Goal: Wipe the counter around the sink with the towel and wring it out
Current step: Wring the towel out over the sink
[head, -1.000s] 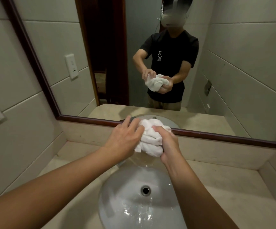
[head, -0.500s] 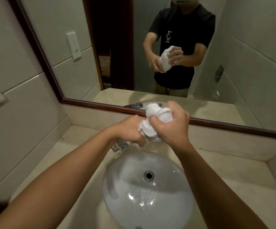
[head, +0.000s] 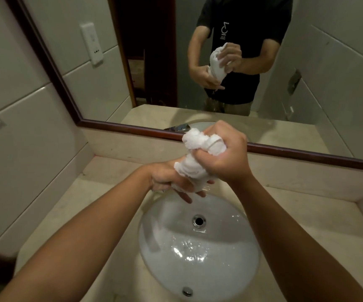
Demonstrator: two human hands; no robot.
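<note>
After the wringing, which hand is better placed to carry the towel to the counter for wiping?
Probably the right hand: it grips the upper bulk of the twisted white cloth towel, while the left hand only pinches its lower end.

The towel (head: 194,155), at the centre of the frame, is plain white with no pattern. Below it the sink (head: 167,258) is glossy white with a silver drain (head: 198,221). The counter (head: 306,225) around it is pale beige, faintly mottled. The mirror (head: 263,83) across the top has a dark reddish-brown frame. The wall tiles (head: 23,149) at the left are pale grey-white. The reflected shirt (head: 241,25) is black with a small white mark.
</note>
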